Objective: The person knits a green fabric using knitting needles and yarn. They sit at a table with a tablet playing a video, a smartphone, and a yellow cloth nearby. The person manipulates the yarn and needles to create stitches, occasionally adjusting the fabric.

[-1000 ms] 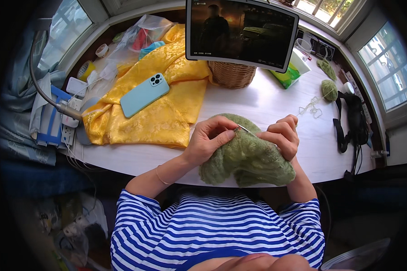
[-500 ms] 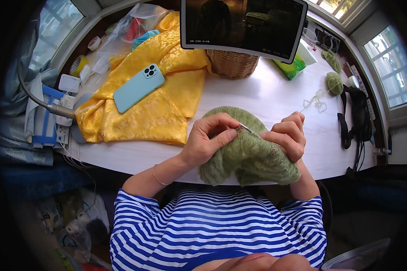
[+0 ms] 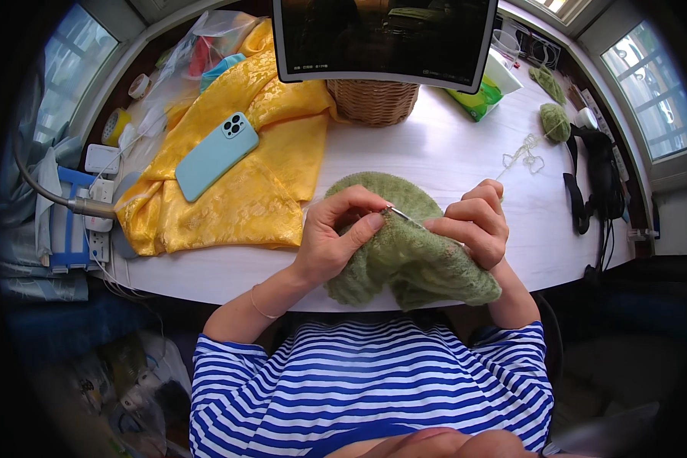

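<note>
Green knitting [image 3: 412, 263] is held at the near edge of the desk [image 3: 446, 160] by the left hand [image 3: 333, 229], fingers pinched beside the needle [image 3: 407, 217], and right hand [image 3: 477, 227], fingers curled closed, seemingly mid-stitch, calling next for steady yarn [image 3: 555, 123].

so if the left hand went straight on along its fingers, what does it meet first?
The green knitting, already at the left hand's fingertips along with the needle. Beyond that, probably the right hand, though one view leaves their relative heights unclear.
</note>
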Available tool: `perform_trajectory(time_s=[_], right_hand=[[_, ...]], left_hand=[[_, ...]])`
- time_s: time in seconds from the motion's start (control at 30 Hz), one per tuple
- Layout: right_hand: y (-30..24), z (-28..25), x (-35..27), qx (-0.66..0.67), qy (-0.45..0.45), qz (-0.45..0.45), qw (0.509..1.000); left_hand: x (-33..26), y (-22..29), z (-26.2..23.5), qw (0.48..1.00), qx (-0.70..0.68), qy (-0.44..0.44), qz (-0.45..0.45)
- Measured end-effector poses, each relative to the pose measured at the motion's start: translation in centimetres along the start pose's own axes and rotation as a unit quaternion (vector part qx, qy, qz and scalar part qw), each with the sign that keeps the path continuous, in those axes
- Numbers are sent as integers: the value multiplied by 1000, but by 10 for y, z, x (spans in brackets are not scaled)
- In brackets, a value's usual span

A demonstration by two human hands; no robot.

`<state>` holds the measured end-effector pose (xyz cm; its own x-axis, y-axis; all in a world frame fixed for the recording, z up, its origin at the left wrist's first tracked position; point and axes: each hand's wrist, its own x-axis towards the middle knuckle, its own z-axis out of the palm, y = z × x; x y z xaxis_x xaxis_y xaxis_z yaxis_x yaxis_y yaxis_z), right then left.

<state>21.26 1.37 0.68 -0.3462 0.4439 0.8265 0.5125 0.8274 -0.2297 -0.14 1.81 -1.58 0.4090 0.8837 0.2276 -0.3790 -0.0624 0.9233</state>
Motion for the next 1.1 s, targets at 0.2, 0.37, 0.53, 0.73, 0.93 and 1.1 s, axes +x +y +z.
perform_trajectory(time_s=[0.2, 0.37, 0.53, 0.73, 0.93, 1.1], right_hand=[[-1, -1, 0, -4, -10, 1, 1000], [1, -2, 0, -4, -8, 0, 1000], [0, -1, 0, 0, -6, -6, 1000], [-1, -2, 1, 10, -6, -1, 1000], [-2, -2, 1, 12, -13, 4, 1000], [0, -1, 1, 13, -4, 1, 1000]], left_hand=[[2, -2, -1, 999, 40, 7, 30], [2, 3, -1, 1000, 27, 4, 12], [1, 3, 0, 1000, 0, -13, -1], [0, 2, 0, 999, -43, -14, -18], [-1, 2, 0, 998, -47, -13, -43], [1, 7, 1, 996, -63, -19, -64]])
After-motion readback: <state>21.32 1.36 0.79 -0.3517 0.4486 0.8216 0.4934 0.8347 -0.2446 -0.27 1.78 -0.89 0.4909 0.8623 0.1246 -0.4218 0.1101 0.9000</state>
